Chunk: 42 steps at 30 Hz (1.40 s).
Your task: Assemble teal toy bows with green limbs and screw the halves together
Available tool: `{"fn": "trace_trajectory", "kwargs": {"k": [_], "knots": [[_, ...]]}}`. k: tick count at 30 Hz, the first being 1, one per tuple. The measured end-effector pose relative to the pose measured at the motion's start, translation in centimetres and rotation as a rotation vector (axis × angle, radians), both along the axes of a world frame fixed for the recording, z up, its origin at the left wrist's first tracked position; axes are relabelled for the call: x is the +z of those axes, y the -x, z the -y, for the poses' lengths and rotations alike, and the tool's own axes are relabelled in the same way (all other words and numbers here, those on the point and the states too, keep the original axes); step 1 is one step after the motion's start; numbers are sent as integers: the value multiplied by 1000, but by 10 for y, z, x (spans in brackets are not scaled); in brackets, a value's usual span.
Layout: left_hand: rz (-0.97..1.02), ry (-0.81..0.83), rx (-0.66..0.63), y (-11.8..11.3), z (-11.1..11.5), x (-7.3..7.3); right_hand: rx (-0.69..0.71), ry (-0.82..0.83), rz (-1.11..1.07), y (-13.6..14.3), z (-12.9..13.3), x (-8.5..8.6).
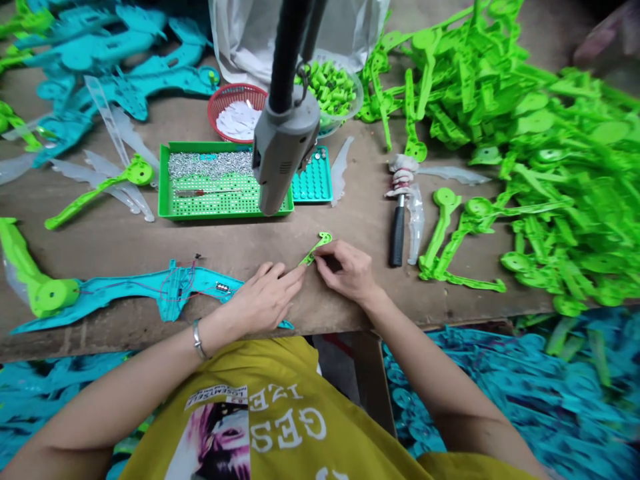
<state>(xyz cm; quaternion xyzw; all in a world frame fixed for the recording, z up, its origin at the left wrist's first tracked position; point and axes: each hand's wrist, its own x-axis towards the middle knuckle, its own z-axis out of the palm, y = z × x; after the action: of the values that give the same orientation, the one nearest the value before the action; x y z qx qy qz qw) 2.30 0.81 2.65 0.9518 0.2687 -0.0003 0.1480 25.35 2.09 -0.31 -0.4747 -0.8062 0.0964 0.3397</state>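
Behind both hands [265, 297] [350, 270] pinching 1 green part [316, 248], green tray [170, 200] holds screws [210, 164].

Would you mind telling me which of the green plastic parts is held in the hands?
The small hooked green part at the table's front edge, pinched between the left hand and right hand; the others lie loose or piled at the right.

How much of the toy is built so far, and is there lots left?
Done: wires already sit in the teal shell. In hand: the left hand and right hand pinch a small green piece. Left: a big pile of green parts lies loose.
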Motion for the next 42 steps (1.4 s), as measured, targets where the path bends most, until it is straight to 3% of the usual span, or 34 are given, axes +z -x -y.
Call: {"fn": "trace_trajectory", "kwargs": {"k": [11,17,21,24,29,35,42], "knots": [[-4,34,-2,0,0,-1,108,-89,153,1,8,-14],[75,54,20,6,-2,5,-35,-95,45,0,12,-10],[237,19,224,23,9,23,-99,-46,-22,2,22,2],[260,-87,426,32,28,31,-48,-52,-53,11,31,12],[153,-176,522,18,52,23,217,40,-111,30,35,17],[64,-217,581,-4,48,15,206,120,-116,37,28,9],[148,-310,495,4,53,9,242,95,-101,35,27,7]]}}
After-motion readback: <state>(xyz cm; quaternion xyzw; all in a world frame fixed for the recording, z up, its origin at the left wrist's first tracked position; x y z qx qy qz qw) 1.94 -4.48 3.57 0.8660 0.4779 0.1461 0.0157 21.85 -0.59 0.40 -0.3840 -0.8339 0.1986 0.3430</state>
